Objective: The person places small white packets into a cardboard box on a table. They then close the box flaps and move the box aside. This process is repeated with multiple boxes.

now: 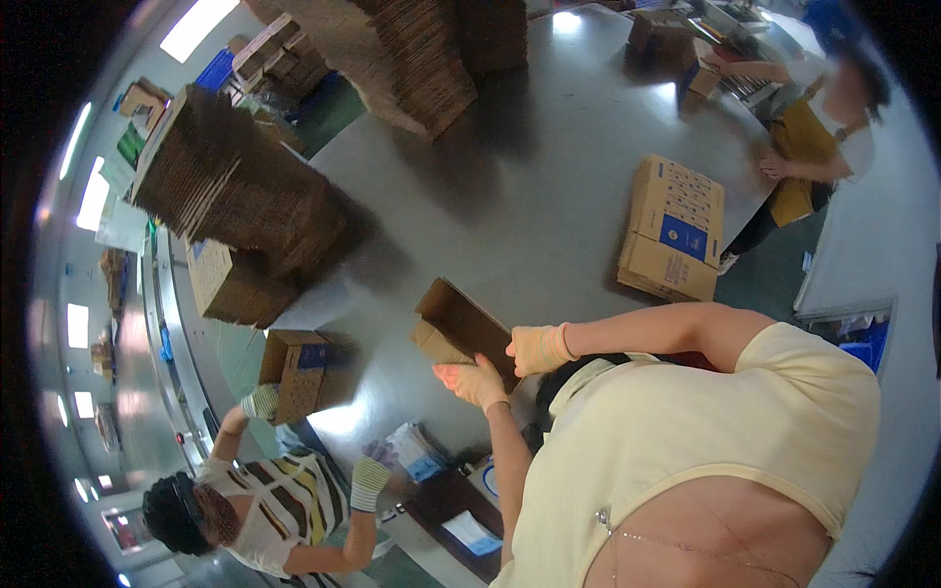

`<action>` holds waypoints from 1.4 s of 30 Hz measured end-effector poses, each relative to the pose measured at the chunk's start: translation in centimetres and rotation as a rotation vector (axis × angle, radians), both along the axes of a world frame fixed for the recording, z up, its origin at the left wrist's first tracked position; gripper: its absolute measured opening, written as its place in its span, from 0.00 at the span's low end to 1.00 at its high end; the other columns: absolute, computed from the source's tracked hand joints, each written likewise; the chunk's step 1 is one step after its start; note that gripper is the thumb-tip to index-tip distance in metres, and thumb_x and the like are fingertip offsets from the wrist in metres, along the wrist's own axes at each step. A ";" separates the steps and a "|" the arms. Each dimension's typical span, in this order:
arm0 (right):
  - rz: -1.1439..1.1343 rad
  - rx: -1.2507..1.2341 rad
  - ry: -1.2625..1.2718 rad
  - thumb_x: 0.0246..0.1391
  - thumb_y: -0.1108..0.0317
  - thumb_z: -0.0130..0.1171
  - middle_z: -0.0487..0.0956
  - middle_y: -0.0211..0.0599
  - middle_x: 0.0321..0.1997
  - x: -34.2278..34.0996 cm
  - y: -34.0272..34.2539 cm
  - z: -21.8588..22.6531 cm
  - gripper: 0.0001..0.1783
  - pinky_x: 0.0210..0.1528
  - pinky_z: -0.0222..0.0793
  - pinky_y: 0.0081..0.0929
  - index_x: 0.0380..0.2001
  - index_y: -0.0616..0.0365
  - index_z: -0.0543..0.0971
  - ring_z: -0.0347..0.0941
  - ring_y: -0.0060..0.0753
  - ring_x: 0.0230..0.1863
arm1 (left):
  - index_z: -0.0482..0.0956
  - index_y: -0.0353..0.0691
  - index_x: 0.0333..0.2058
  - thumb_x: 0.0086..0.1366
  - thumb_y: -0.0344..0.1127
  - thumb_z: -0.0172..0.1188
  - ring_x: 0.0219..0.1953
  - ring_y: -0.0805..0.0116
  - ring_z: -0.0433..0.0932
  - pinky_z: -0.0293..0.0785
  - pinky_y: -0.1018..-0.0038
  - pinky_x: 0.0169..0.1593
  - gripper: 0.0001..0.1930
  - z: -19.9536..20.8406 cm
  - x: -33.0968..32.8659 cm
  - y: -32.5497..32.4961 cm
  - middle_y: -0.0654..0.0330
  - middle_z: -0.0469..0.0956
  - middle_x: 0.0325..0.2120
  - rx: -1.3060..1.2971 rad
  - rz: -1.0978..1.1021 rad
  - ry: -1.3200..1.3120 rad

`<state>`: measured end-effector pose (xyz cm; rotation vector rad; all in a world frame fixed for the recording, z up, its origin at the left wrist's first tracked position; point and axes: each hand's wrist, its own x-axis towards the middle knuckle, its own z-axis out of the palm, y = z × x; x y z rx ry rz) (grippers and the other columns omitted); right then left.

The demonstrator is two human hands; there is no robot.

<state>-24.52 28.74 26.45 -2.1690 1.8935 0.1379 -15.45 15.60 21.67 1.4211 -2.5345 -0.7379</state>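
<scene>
An open brown cardboard box (431, 338) stands tilted over the grey table, its dark inside showing. My left hand (475, 382), in a pale orange glove, grips the box's near flap, fingers pointing left. At the box's right end, my right hand (540, 350) is closed on the edge in a similar glove. Part of the box's near side is hidden behind my hands. Further right on the table lies a stack of flattened printed cartons (671, 230) with a blue panel.
Tall stacks of flat cardboard (235, 186) and more cardboard (412, 59) stand at the left and far side. At lower left, a gloved co-worker (284, 500) handles an open carton (294, 372). Another person (818, 147) works at far right. White-and-blue packets (417, 451) lie near the table edge.
</scene>
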 end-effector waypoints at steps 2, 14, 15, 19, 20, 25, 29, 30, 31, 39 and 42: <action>0.029 -0.021 -0.036 0.42 0.62 0.58 0.74 0.32 0.25 0.5 -1.1 0.3 0.06 0.29 0.65 0.34 0.27 0.47 0.79 0.74 0.35 0.31 | 0.42 0.24 0.64 0.60 0.40 0.58 0.61 0.47 0.61 0.64 0.62 0.60 0.43 -3.8 1.4 -2.6 0.36 0.57 0.60 0.100 -0.084 0.101; -0.044 0.227 0.089 0.51 0.60 0.56 0.80 0.30 0.26 0.1 -1.2 2.0 0.08 0.38 0.68 0.35 0.31 0.48 0.80 0.78 0.34 0.36 | 0.54 0.32 0.63 0.68 0.44 0.48 0.60 0.46 0.63 0.53 0.62 0.64 0.31 -1.4 7.3 -1.5 0.42 0.62 0.59 0.471 -0.060 0.569; -0.024 0.215 0.087 0.51 0.60 0.56 0.80 0.30 0.27 0.3 -1.3 2.3 0.08 0.37 0.68 0.35 0.32 0.48 0.80 0.78 0.33 0.35 | 0.59 0.32 0.60 0.67 0.41 0.50 0.59 0.48 0.65 0.53 0.61 0.64 0.27 -1.5 9.8 -1.1 0.44 0.66 0.57 0.396 -0.052 0.522; -0.030 0.155 0.100 0.51 0.59 0.56 0.80 0.29 0.28 1.6 -1.7 3.0 0.08 0.36 0.69 0.34 0.31 0.47 0.80 0.78 0.33 0.36 | 0.66 0.37 0.54 0.58 0.36 0.58 0.56 0.53 0.67 0.54 0.56 0.62 0.25 -2.6 20.1 0.0 0.51 0.70 0.52 -0.183 -0.272 0.023; -0.048 0.162 0.125 0.51 0.57 0.56 0.80 0.28 0.28 1.9 -1.8 2.7 0.08 0.35 0.69 0.33 0.30 0.47 0.80 0.77 0.32 0.37 | 0.66 0.39 0.54 0.55 0.37 0.60 0.57 0.55 0.66 0.53 0.54 0.62 0.27 -2.0 21.2 0.5 0.52 0.69 0.53 -0.238 -0.316 -0.023; -0.126 0.213 0.114 0.53 0.57 0.56 0.80 0.28 0.27 4.0 -2.7 2.4 0.09 0.36 0.69 0.33 0.31 0.47 0.80 0.78 0.33 0.37 | 0.64 0.43 0.54 0.48 0.39 0.65 0.61 0.56 0.59 0.47 0.48 0.63 0.33 -1.9 25.0 1.7 0.59 0.66 0.55 -0.405 -0.399 -0.130; -0.126 0.242 0.116 0.54 0.58 0.55 0.81 0.31 0.28 4.0 -2.7 3.2 0.10 0.36 0.69 0.33 0.33 0.49 0.80 0.78 0.35 0.37 | 0.65 0.43 0.54 0.49 0.38 0.64 0.61 0.55 0.59 0.48 0.49 0.63 0.32 -1.8 24.4 1.9 0.58 0.66 0.54 -0.407 -0.381 -0.084; -0.126 0.229 0.108 0.54 0.57 0.55 0.81 0.31 0.28 3.9 -2.5 3.2 0.10 0.36 0.69 0.33 0.33 0.49 0.80 0.78 0.35 0.37 | 0.65 0.43 0.54 0.49 0.38 0.64 0.61 0.55 0.59 0.48 0.49 0.63 0.31 -1.8 24.3 2.0 0.58 0.66 0.54 -0.407 -0.379 -0.072; -0.130 0.225 0.105 0.54 0.57 0.55 0.81 0.31 0.28 3.9 -2.3 3.2 0.10 0.36 0.69 0.33 0.33 0.49 0.80 0.78 0.35 0.37 | 0.65 0.43 0.53 0.50 0.39 0.63 0.61 0.55 0.59 0.48 0.49 0.64 0.31 -1.7 24.2 2.0 0.57 0.67 0.54 -0.390 -0.381 -0.081; -0.138 0.176 0.085 0.54 0.56 0.55 0.82 0.32 0.29 3.7 -1.6 3.3 0.11 0.34 0.70 0.33 0.31 0.49 0.81 0.78 0.35 0.36 | 0.67 0.43 0.53 0.51 0.40 0.62 0.61 0.54 0.60 0.47 0.49 0.64 0.29 -2.3 24.3 1.8 0.57 0.68 0.53 -0.367 -0.368 -0.085; -0.128 0.170 0.089 0.55 0.56 0.55 0.82 0.31 0.29 4.0 -1.4 3.1 0.11 0.34 0.70 0.33 0.32 0.49 0.81 0.78 0.34 0.36 | 0.67 0.43 0.53 0.51 0.40 0.62 0.61 0.54 0.60 0.47 0.49 0.64 0.29 -2.5 24.4 1.8 0.57 0.68 0.53 -0.365 -0.364 -0.091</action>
